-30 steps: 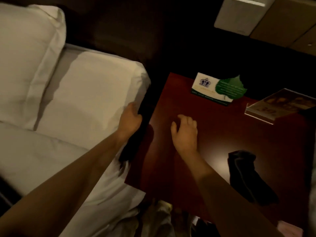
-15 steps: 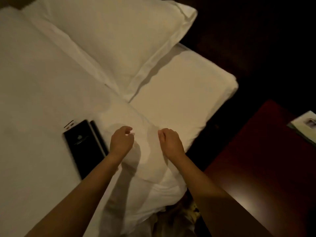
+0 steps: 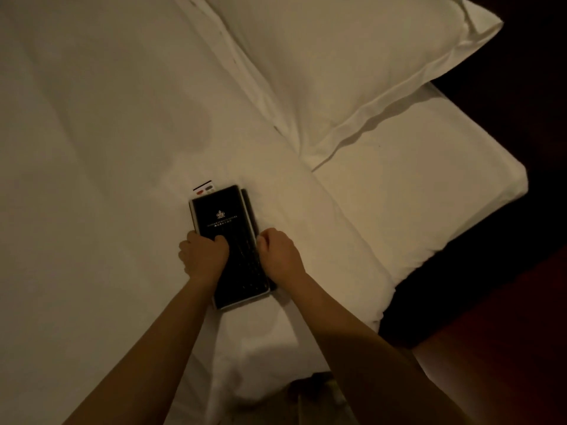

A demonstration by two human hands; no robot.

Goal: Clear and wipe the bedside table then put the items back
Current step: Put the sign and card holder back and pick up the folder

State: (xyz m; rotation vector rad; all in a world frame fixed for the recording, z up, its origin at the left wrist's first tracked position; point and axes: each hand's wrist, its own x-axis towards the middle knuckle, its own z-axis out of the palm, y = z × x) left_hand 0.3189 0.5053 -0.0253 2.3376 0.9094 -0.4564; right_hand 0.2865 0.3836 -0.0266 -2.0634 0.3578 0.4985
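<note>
Dim room: white bed (image 3: pixel 92 148), pillow (image 3: pixel 352 72) far right, red surface (image 3: pixel 506 348) near right. My left hand (image 3: pixel 204 259) and right hand (image 3: pixel 280 256) clamp the black folder (image 3: pixel 225 228) between them.

Hotel bedroom: white bed (image 3: pixel 122 148), pillow (image 3: pixel 352 56), crested folder (image 3: pixel 227 240).

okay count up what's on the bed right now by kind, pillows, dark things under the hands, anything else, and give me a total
Pillows: 1, the white pillow
Black folders: 1, the black folder with the crest, gripped by the left hand and the right hand
Dark flat items under the folder: at least 1, number unclear
Small cards: 1, the card peeking out at the top
Total: 4, possibly more in the stack
</note>
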